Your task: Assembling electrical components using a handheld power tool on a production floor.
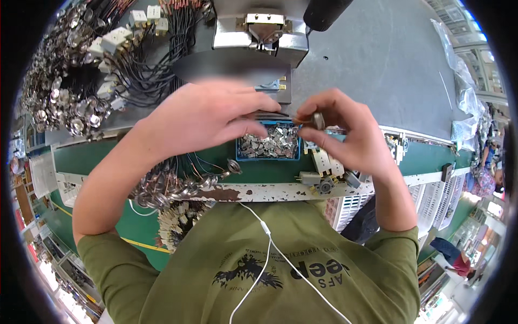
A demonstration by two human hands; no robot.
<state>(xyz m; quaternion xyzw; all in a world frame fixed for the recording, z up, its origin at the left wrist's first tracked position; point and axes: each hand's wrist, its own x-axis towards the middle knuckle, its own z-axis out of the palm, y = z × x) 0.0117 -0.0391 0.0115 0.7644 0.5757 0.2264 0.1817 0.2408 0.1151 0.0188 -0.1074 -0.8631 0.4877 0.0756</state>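
Observation:
My right hand [350, 127] has thumb and fingers curled around a small round metal cap [318, 121] with a short wire end poking out on its left. Opposite it, my left hand [210, 116] is blurred, its fingers stretched out and its thumb apart. A thin dark wire [278, 113] runs by the left fingertips toward the right hand; whether those fingers grip it is hard to see. Just below both hands sits a blue bin [268, 159] full of small shiny metal clips [270, 143]. Behind the left hand, a grey-blue connector piece with brass tabs [270, 86] lies at the machine.
A metal press-like machine [264, 32] stands at the back centre. Piles of wired metal caps [65, 70] and white connectors [116, 39] cover the far left. White and grey switch parts [324, 173] lie right of the bin. Plastic bags [461, 92] line the right edge.

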